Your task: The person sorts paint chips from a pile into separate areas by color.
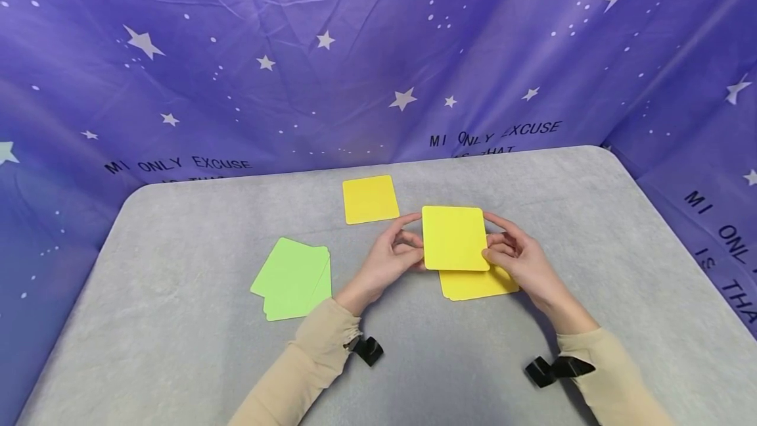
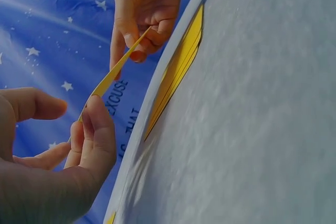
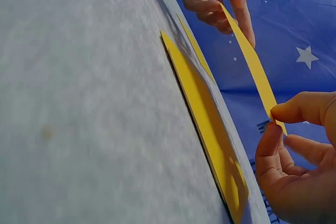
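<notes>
A square yellow card [image 1: 454,238] is held up between both hands, raised above the table. My left hand [image 1: 387,261] pinches its left edge, thumb and curled fingers touching the card in the left wrist view. At the opposite edge my right hand [image 1: 526,261] grips it, the thumb lying over the front near the lower corner. Directly below, partly covered in the head view, lies a small stack of yellow cards [image 1: 479,286]. The right wrist view shows this yellow stack [image 3: 207,124] flat on the table, apart from the held card.
Another yellow card [image 1: 370,199] lies alone toward the table's far edge. Several light green cards [image 1: 292,278] overlap unevenly on the left. The grey table [image 1: 177,360] meets a purple star-printed cloth [image 1: 331,84] behind. A black strap [image 1: 558,370] sits at each wrist.
</notes>
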A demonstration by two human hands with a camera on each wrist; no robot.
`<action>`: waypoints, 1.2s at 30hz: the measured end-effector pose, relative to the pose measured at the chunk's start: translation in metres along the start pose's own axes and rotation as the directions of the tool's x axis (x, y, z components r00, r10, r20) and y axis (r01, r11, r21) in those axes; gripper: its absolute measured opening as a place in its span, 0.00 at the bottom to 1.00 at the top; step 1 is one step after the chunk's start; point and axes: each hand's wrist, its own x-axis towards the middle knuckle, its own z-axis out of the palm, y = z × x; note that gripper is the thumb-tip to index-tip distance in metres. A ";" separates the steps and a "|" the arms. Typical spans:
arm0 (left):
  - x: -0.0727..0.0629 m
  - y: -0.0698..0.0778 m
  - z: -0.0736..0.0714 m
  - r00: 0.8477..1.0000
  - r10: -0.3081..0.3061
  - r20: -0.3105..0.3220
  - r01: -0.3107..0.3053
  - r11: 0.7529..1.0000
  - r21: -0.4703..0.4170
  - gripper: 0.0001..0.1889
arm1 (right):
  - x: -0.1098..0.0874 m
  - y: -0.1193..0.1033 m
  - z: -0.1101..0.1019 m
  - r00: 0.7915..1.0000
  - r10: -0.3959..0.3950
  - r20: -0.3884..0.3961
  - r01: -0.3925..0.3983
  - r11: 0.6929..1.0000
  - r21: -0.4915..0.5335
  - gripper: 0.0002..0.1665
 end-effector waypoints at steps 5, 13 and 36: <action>0.002 -0.004 0.010 1.000 -0.022 0.014 0.023 0.999 -0.032 0.32 | -0.006 0.004 -0.008 1.000 -0.018 -0.014 0.018 0.998 -0.055 0.37; 0.002 -0.010 0.021 0.996 -0.069 0.052 0.070 0.997 -0.014 0.32 | -0.015 0.010 -0.017 0.999 -0.029 -0.027 0.026 0.993 -0.119 0.35; -0.014 -0.006 -0.022 0.999 -0.036 0.005 0.035 0.983 0.182 0.22 | -0.005 0.007 -0.016 0.997 -0.044 -0.070 0.026 0.972 -0.236 0.26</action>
